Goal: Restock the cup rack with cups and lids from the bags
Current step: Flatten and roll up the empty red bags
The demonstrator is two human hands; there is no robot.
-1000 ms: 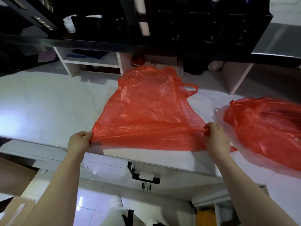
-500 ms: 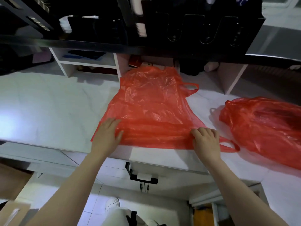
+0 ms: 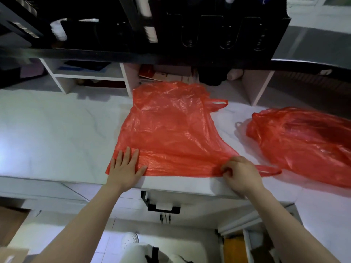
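An empty red plastic bag (image 3: 171,133) is pressed flat by the outstretched left hand (image 3: 124,168), its edge pinched by the right hand (image 3: 240,173); folding is likely required next.

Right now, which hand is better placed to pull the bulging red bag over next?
Right, probably. The right hand pinches the near edge of the flat bag, just beside the bulging bag. The left hand lies flat on the opposite corner, farther away.
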